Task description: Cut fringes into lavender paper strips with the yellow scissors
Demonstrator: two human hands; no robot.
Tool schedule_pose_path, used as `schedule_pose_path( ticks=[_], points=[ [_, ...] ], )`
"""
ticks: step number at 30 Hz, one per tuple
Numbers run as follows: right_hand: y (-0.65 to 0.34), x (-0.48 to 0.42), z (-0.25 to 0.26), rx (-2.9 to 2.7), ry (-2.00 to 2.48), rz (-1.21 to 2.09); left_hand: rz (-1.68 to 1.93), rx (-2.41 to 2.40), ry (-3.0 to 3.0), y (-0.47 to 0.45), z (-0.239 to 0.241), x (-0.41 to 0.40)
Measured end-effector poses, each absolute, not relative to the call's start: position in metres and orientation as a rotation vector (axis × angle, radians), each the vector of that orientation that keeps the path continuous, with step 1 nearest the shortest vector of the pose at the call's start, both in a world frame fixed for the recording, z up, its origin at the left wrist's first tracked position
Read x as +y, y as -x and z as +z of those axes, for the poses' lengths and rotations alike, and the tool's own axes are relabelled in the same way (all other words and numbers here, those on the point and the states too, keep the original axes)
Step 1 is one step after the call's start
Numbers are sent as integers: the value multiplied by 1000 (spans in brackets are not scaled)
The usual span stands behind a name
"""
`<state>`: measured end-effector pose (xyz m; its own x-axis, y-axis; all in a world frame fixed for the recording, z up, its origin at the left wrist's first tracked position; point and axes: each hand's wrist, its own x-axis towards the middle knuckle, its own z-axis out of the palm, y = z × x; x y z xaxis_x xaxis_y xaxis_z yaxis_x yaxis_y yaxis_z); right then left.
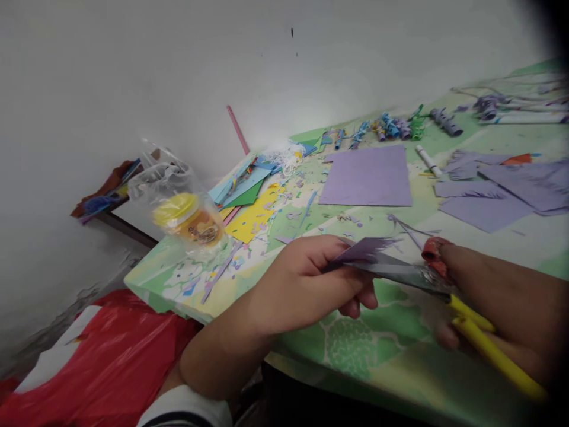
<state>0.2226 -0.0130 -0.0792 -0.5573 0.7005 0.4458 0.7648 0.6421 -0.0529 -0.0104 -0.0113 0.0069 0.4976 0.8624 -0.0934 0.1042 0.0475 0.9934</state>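
Note:
My left hand (306, 284) pinches a piece of purple paper (367, 249) whose far edge is cut into a thin fringe. In my right hand (493, 296) is a pair of scissors (395, 271) with grey blades and yellow on the handle. A red, wrapped-looking part (435, 256) shows by the fingers; I cannot tell whether it belongs to the handle. The blades point left and lie along the fringed paper, close to my left fingertips. Beyond my hands, a larger purple sheet (367, 177) lies flat on the patterned green tablecloth (351, 344).
Fringed purple pieces (489, 207) and a white marker (428, 161) lie at right. Rolled paper curls (391, 126) line the wall side. Coloured sheets (255, 213), scraps and white string (284, 157) spread leftward. A bagged, yellow-lidded jar (191, 222) stands by the left edge; a red bag (120, 350) is below.

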Motion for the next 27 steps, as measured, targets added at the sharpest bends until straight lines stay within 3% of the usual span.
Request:
schedule_pose_path(
  ticks=[7,14,27],
  points=[
    [-224,-14,-78,-2426,1132,-314,880,944,-1448,4,4,-15],
    [-228,-14,-84,-2441,1265,-118,886,966,-1793,5,3,-15],
    [-226,-19,-82,-2437,1229,-85,977,959,-2117,3,0,-18]
  ],
)
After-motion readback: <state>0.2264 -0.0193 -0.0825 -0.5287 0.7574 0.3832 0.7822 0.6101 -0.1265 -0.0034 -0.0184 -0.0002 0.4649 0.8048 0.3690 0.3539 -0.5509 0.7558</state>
